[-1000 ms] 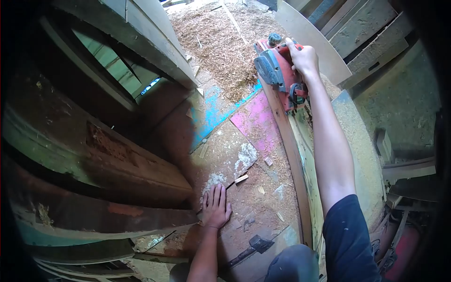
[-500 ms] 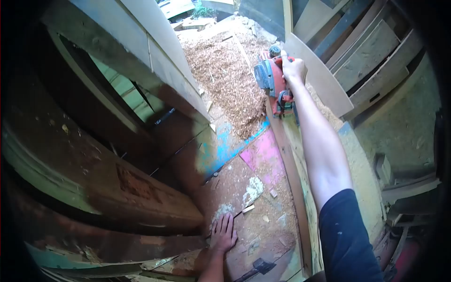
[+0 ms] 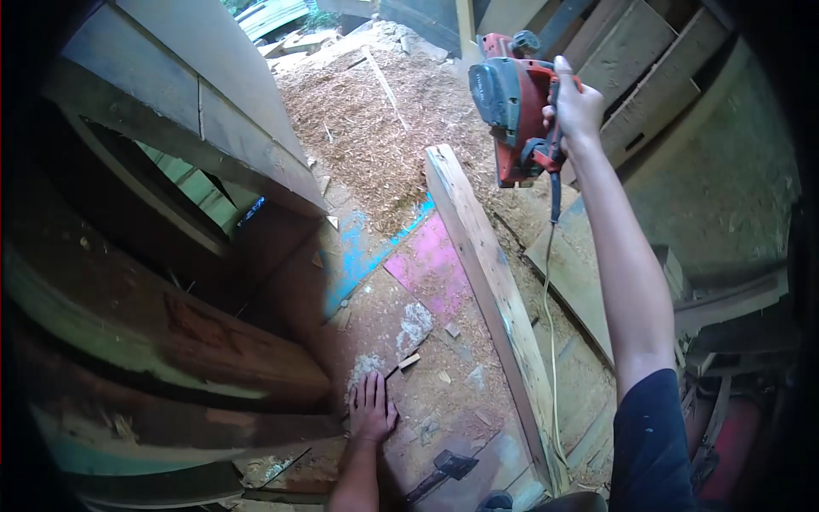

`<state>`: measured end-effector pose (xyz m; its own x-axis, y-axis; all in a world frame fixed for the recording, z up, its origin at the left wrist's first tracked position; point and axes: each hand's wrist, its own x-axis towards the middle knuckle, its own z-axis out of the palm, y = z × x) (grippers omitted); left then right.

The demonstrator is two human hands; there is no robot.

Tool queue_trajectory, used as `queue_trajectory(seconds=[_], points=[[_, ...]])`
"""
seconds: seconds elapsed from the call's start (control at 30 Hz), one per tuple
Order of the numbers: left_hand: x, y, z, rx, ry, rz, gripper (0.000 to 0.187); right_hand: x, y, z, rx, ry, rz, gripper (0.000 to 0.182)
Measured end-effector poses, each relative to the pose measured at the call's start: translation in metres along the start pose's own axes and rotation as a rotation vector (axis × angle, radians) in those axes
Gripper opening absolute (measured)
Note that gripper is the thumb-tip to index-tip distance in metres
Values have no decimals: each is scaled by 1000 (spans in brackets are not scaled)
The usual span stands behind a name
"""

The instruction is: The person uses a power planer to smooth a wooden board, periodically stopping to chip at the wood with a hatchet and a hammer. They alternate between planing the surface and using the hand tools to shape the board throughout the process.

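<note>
My right hand [image 3: 577,104] is wrapped round the rear handle of a red and dark grey electric planer [image 3: 510,109]. The planer is raised beyond the far end of a long wooden beam [image 3: 490,273], to its right and apart from it. A thin power cord [image 3: 548,316] hangs from the planer's handle and runs down along the beam. My left hand [image 3: 372,413] lies flat, fingers stretched out, on the dusty floor panel left of the beam. By its fingertips is a small wood offcut [image 3: 409,362].
A heap of wood shavings [image 3: 367,119] covers the far ground. To the left stand thick timber pieces [image 3: 230,341] and a tall grey panel [image 3: 188,77]. Boards [image 3: 631,60] lean at the far right. A dark hammer-like tool [image 3: 454,465] lies near the bottom.
The planer has lifted off the beam's far end and moved up and right in my right hand, baring the beam's top. My left hand stays flat on the panel; the view has shifted.
</note>
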<state>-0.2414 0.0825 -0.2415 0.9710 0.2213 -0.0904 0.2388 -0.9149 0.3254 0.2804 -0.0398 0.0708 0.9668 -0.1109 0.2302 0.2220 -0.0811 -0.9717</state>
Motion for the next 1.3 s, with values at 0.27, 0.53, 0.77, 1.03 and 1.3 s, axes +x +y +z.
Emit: queue_trajectory(seconds=[0.27, 0.53, 0.77, 1.03, 1.3], points=[[1, 5, 1, 80, 64, 3, 68, -119, -61, -173, 109, -8, 1, 40], [0, -3, 20, 245, 205, 57, 67, -336, -95, -411, -51, 342, 196, 39], [-1, -7, 20, 189, 220, 114, 62, -542, -82, -586, -222, 740, 244, 41], [32, 27, 24, -84, 255, 21, 53, -684, -52, -689, -583, 1065, 433, 46], [-8, 285, 10, -122, -74, 1094, 66, -705, -20, -695, -508, 1082, 517, 44]])
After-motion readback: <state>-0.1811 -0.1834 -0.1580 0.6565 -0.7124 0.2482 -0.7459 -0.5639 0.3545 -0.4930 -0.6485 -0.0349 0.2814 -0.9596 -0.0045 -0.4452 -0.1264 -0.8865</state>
